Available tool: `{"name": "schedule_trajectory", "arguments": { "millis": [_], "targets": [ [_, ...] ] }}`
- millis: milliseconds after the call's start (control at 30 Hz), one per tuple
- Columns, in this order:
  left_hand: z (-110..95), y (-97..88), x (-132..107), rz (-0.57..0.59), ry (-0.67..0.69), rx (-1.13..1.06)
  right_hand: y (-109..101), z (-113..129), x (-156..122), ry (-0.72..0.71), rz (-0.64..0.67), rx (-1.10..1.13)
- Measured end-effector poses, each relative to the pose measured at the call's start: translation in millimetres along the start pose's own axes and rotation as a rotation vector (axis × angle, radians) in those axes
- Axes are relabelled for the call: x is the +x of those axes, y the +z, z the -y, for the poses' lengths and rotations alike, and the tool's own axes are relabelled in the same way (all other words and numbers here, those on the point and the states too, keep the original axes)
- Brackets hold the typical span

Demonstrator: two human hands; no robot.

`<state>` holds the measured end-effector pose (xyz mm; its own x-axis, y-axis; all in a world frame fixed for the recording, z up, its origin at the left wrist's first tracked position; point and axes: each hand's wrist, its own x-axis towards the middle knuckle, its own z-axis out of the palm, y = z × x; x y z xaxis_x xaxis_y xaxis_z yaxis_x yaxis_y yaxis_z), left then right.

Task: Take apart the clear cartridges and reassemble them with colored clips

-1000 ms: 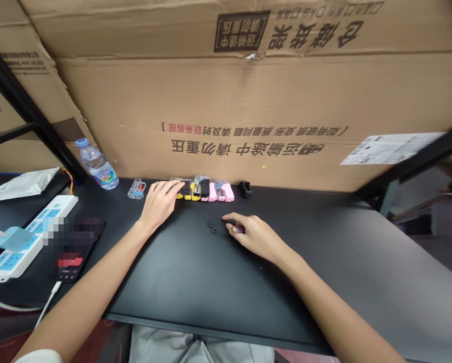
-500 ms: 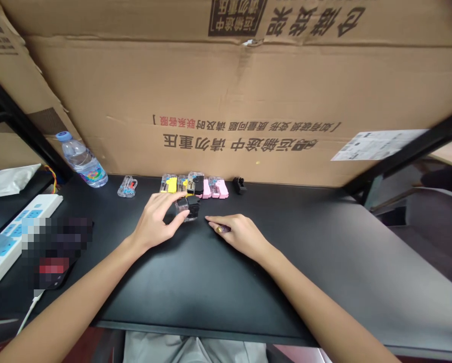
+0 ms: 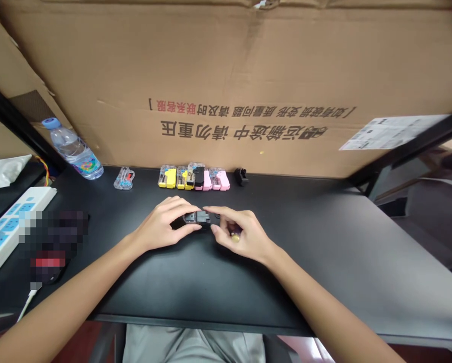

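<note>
Brown cardboard (image 3: pixel 218 65) stands upright along the back edge of a black tabletop (image 3: pixel 343 262), whose dark surface runs from the right forearm to the right edge and from both wrists down to the front edge. Over the middle, between back and front edges, the left hand (image 3: pixel 169 222) pinches a small black device (image 3: pixel 198 218) by its left end, thumb against fingers, while the right hand (image 3: pixel 243 232) brings thumb and index finger to the right end; whether they touch it cannot be told. A white power strip (image 3: pixel 29 212) lies along the left edge, a phone (image 3: pixel 55 277) beside it, and a water bottle (image 3: pixel 74 151) leans near the back left corner. Yellow, black and pink cases (image 3: pixel 198 177) line up near the back edge, between a clear case (image 3: pixel 123 179) and a black clip-like piece (image 3: pixel 241 177). The right hand's curled fingers hold a gold-ended item (image 3: pixel 236 235).
</note>
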<state>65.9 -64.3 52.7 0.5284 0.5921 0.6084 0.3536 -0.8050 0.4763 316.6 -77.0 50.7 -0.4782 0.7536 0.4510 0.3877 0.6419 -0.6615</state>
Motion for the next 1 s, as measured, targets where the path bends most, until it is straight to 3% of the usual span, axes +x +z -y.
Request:
{"name": "schedule_trajectory", "arguments": {
  "millis": [200,367,567,700,900,1000],
  "targets": [
    [3,-4.8,1,-0.018,-0.001,-0.027,-9,-8,0,0.046,0.057,-0.055],
    [7,-19.8,2,-0.055,-0.147,-0.058,-23,-18,0,0.127,0.224,-0.19],
    [10,-14.0,-2,0.051,-0.29,-0.241,-18,-9,2,0.166,0.343,-0.233],
    [10,-3.7,-4,0.141,-0.362,-0.383,-18,-4,3,0.144,0.213,-0.137],
    [7,0.1,-3,0.195,-0.455,-0.373,-23,-2,-1,0.071,-0.218,0.079],
    [5,0.1,-2,0.237,-0.495,-0.324,-22,-1,-2,0.137,-0.26,0.229]
  ]
}}
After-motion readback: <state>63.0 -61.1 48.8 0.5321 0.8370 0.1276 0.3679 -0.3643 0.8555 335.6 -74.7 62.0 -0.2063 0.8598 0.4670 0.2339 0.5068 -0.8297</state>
